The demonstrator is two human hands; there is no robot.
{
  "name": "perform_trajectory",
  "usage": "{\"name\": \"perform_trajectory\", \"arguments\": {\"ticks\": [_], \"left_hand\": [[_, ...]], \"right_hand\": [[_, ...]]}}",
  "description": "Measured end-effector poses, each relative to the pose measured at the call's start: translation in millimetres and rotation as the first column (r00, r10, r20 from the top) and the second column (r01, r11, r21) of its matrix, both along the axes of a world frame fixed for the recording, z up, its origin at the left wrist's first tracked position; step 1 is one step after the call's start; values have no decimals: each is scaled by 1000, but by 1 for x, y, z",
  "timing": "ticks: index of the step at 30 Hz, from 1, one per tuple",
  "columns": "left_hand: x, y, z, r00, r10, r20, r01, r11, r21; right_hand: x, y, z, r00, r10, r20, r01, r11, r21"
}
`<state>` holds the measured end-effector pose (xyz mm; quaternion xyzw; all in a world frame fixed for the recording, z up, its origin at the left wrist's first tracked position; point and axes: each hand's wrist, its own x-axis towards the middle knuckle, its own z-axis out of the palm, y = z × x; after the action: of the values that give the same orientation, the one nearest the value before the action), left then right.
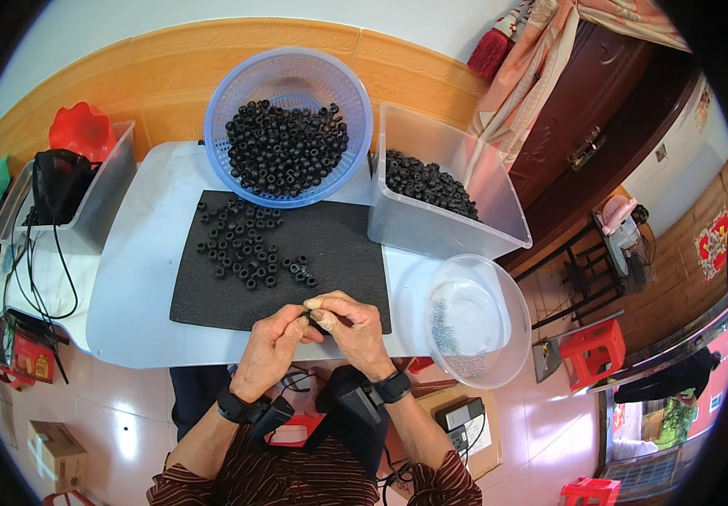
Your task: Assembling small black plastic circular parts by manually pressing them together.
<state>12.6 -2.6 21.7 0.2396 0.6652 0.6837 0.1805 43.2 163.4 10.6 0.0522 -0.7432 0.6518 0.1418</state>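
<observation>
My left hand (268,347) and my right hand (352,331) meet over the near edge of a black mat (330,244), fingertips pinched together. Between them is a small black ring-shaped part (314,327), mostly covered by the fingers. Several loose black ring-shaped parts (246,244) are scattered over the mat's left half. Behind the mat, a blue perforated basket (222,80) holds a heap of similar black parts. To its right stands a clear plastic bin (440,232) with smaller black pieces inside. A round clear tub (512,295) on the right contains many tiny shiny pieces.
The white table (136,295) runs up to a tiled wall. At left, another clear bin (115,190) holds a red scalloped bowl (82,131) and a black bag with hanging cords. Red stools (593,354) stand on the floor at right. A person (672,379) is outside the doorway.
</observation>
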Motion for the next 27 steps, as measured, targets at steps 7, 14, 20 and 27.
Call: {"name": "perform_trajectory", "arguments": {"ticks": [7, 14, 20, 27], "left_hand": [[-4, -2, 1, 1000, -29, -4, 29, 997, -66], [-2, 5, 0, 999, 36, -28, -37, 998, -48], [-4, 8, -7, 998, 64, 10, -65, 997, 36], [-7, 7, -16, 975, 34, 220, -72, 983, 166]], "right_hand": [[0, 4, 0, 1000, 29, -1, -29, 999, 43], [1, -4, 3, 991, -51, 122, 64, 992, -107], [3, -1, 2, 999, -36, 1, 36, 997, 75], [5, -7, 1, 992, -53, -114, 76, 975, 208]]}}
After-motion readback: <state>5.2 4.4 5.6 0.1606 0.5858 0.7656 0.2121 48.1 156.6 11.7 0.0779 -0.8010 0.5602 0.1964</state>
